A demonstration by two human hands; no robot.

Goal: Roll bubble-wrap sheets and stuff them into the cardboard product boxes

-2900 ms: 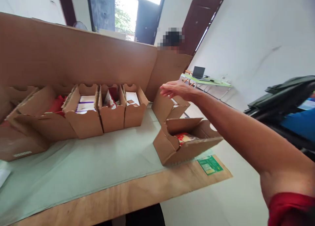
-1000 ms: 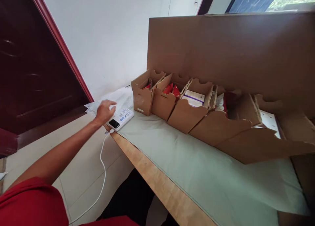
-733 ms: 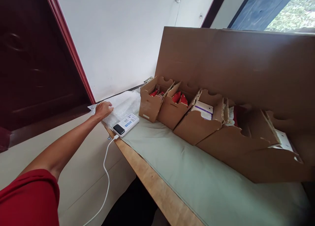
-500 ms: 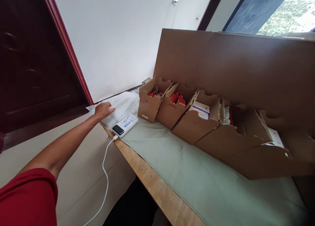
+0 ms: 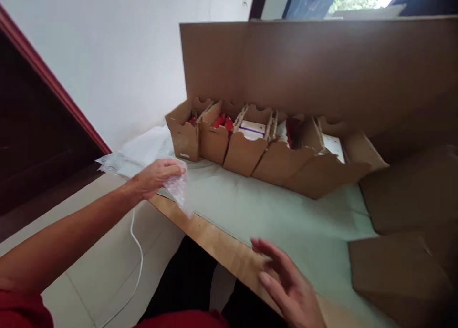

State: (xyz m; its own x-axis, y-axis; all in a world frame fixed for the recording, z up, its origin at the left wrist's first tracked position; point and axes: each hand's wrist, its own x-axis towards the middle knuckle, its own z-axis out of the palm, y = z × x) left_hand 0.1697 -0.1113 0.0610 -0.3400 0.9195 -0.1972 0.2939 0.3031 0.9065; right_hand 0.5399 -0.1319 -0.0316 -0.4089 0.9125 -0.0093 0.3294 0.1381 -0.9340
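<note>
My left hand (image 5: pixel 157 176) is closed on the edge of a clear bubble wrap bag (image 5: pixel 178 187), which hangs from the fingers over the table's near edge. Behind that hand, more bubble wrap (image 5: pixel 121 163) and a white sheet (image 5: pixel 146 144) lie at the table's left end. My right hand (image 5: pixel 286 285), slightly blurred, is over the front wooden edge with its fingers apart and nothing in them. The power bank cannot be seen; only its white cable (image 5: pixel 140 251) shows, hanging below my left hand.
A row of open cardboard boxes (image 5: pixel 245 154) stands along the back of the pale green cloth (image 5: pixel 229 182), holding red packets (image 5: pixel 223 122) and white boxes (image 5: pixel 252 129). A tall cardboard panel (image 5: pixel 304 66) rises behind. More cardboard boxes (image 5: pixel 397 271) stand at right.
My left hand has taken hold of a bubble wrap bag and brought it nearer and to the right. My right hand has come into view. The view has swung right.
</note>
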